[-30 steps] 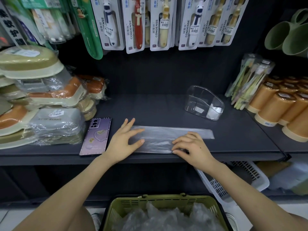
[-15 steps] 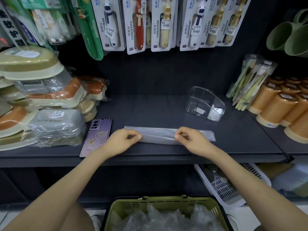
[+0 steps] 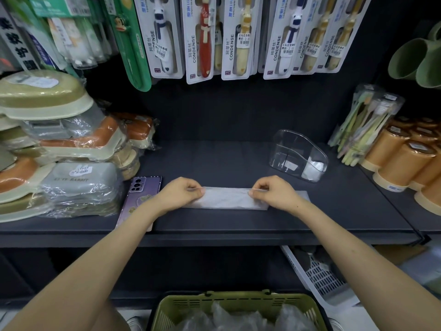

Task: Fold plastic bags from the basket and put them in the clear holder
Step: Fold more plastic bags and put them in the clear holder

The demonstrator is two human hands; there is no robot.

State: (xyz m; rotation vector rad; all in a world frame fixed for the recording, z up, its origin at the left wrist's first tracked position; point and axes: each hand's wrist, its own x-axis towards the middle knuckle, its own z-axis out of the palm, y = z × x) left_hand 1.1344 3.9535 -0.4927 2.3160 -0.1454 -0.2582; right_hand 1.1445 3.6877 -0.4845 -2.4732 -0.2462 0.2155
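Note:
A clear plastic bag [image 3: 226,199], folded into a long narrow strip, lies flat on the dark shelf [image 3: 214,225]. My left hand [image 3: 177,193] pinches its far edge near the left end. My right hand [image 3: 274,192] pinches the same edge further right. The strip's right tip sticks out past my right hand. The clear holder [image 3: 298,154] stands behind and to the right, with a folded bag in its right compartment. Below the shelf, the green basket [image 3: 236,304] holds several crumpled plastic bags.
A purple phone [image 3: 140,199] lies on the shelf just left of my left hand. Wrapped soap boxes [image 3: 59,151] are stacked at the left. Orange cups [image 3: 403,161] and toothbrush packs [image 3: 365,125] stand at the right. A white basket [image 3: 317,275] sits on the lower level.
Both hands went from pressing flat on the bag to pinching its edge. The bag is folded over lengthwise into a narrower strip.

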